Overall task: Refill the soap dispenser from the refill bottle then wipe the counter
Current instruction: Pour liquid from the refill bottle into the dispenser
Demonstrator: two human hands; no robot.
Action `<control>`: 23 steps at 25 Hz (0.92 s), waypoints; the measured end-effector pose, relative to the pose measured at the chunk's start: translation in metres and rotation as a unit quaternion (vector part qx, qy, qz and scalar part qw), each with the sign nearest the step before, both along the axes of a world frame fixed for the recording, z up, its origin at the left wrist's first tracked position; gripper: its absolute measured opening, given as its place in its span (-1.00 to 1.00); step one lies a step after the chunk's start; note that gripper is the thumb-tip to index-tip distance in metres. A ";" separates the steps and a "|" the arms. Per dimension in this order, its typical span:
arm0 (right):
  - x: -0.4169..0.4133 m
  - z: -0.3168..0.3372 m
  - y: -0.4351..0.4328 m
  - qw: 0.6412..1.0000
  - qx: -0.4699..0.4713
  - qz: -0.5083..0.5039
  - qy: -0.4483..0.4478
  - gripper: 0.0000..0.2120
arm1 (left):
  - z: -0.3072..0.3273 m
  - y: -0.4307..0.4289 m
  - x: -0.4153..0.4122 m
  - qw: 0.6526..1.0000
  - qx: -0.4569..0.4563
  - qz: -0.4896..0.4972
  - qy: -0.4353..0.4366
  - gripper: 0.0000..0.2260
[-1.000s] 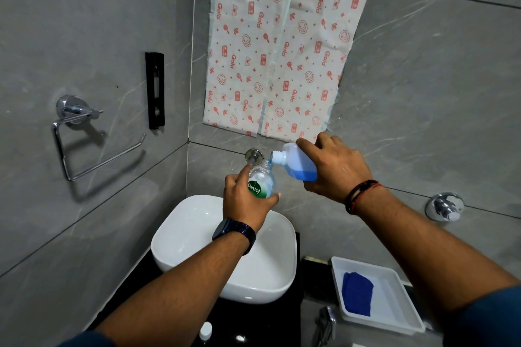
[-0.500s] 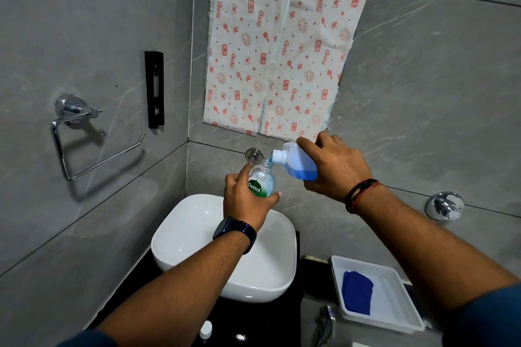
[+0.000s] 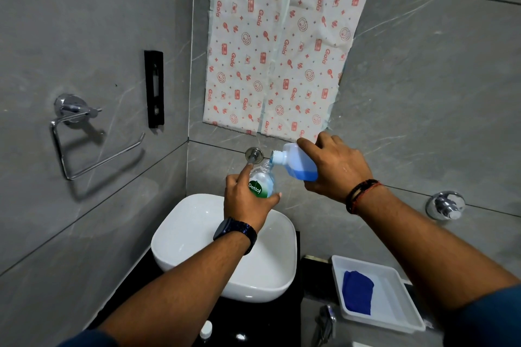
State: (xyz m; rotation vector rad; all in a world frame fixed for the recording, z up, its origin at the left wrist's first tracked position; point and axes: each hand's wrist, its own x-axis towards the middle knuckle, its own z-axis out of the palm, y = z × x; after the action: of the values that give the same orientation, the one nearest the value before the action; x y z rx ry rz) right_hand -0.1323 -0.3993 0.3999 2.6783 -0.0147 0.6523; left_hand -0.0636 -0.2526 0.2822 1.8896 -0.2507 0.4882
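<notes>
My left hand point(image 3: 245, 200) grips a clear soap dispenser point(image 3: 261, 182) with a green Dettol label, held upright above the white basin point(image 3: 194, 236). My right hand point(image 3: 335, 169) holds a translucent refill bottle point(image 3: 296, 160) tipped to the left, its white neck at the dispenser's open mouth. Blue liquid lies in the lower part of the refill bottle and runs through its neck. A folded blue cloth point(image 3: 357, 294) lies in a white tray point(image 3: 394, 315) at the lower right.
The basin stands on a black counter point(image 3: 135, 276). A small white cap point(image 3: 206, 329) and a metal pump part point(image 3: 325, 324) rest near the front edge. A chrome tap point(image 3: 254, 155) juts from the grey wall behind the dispenser. A towel ring point(image 3: 84, 144) hangs left, a valve point(image 3: 445, 205) right.
Both hands hold almost the same pose. The refill bottle stays tipped into the dispenser, with no clear shift in position.
</notes>
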 end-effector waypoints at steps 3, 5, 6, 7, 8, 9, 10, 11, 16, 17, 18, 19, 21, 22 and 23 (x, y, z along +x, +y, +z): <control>0.001 -0.001 -0.002 1.000 0.002 0.000 0.001 -0.22 | 0.000 -0.002 0.001 1.000 -0.004 -0.004 0.002 -0.21; 0.000 -0.001 -0.003 1.000 0.002 0.000 0.001 -0.22 | 0.000 -0.003 0.000 1.000 -0.002 -0.003 0.002 -0.21; 0.000 -0.001 -0.003 1.000 0.003 0.000 0.001 -0.22 | 0.000 -0.003 0.000 1.000 0.000 -0.003 0.002 -0.21; 0.000 -0.001 -0.004 1.000 0.003 0.000 0.000 -0.22 | -0.001 -0.003 0.000 1.000 0.001 -0.003 0.003 -0.21; 0.000 -0.002 -0.004 1.000 0.003 -0.001 -0.001 -0.21 | -0.001 -0.003 0.000 1.000 0.002 -0.004 0.003 -0.21; 0.000 -0.002 -0.005 1.000 0.003 -0.002 0.000 -0.21 | -0.001 -0.004 0.001 1.000 0.003 -0.005 0.004 -0.21; 0.000 -0.002 -0.005 1.000 0.004 -0.002 0.000 -0.21 | -0.001 -0.004 0.001 1.000 0.004 -0.006 0.004 -0.21; 0.000 -0.002 -0.005 1.000 0.005 -0.002 0.001 -0.21 | -0.001 -0.004 0.001 1.000 0.004 -0.007 0.004 -0.21; -0.001 0.000 -0.005 1.000 0.005 -0.001 0.002 -0.21 | -0.001 -0.006 0.002 1.000 0.005 -0.007 0.004 -0.21; -0.001 0.000 -0.005 1.000 0.004 -0.002 0.002 -0.21 | -0.001 -0.006 0.002 1.000 0.005 -0.008 0.004 -0.21; -0.001 0.000 -0.005 1.000 0.003 -0.003 0.003 -0.21 | -0.001 -0.006 0.002 1.000 0.005 -0.008 0.004 -0.21; -0.001 0.001 -0.004 1.000 0.002 -0.004 0.003 -0.21 | -0.001 -0.005 0.002 1.000 0.005 -0.007 0.003 -0.21; -0.002 0.002 -0.003 1.000 0.001 -0.004 0.003 -0.22 | -0.001 -0.005 0.003 1.000 0.005 -0.004 0.000 -0.21; -0.002 0.002 -0.003 1.000 0.001 -0.004 0.004 -0.23 | -0.001 -0.005 0.003 1.000 0.005 -0.004 0.000 -0.21; -0.002 0.003 -0.003 1.000 0.001 -0.005 0.006 -0.23 | -0.001 -0.005 0.003 1.000 0.006 -0.005 0.001 -0.21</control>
State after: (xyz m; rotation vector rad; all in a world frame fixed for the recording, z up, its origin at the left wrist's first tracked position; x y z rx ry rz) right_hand -0.1344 -0.4019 0.4027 2.6821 -0.0243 0.6330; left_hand -0.0609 -0.2577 0.2812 1.8990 -0.2610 0.4783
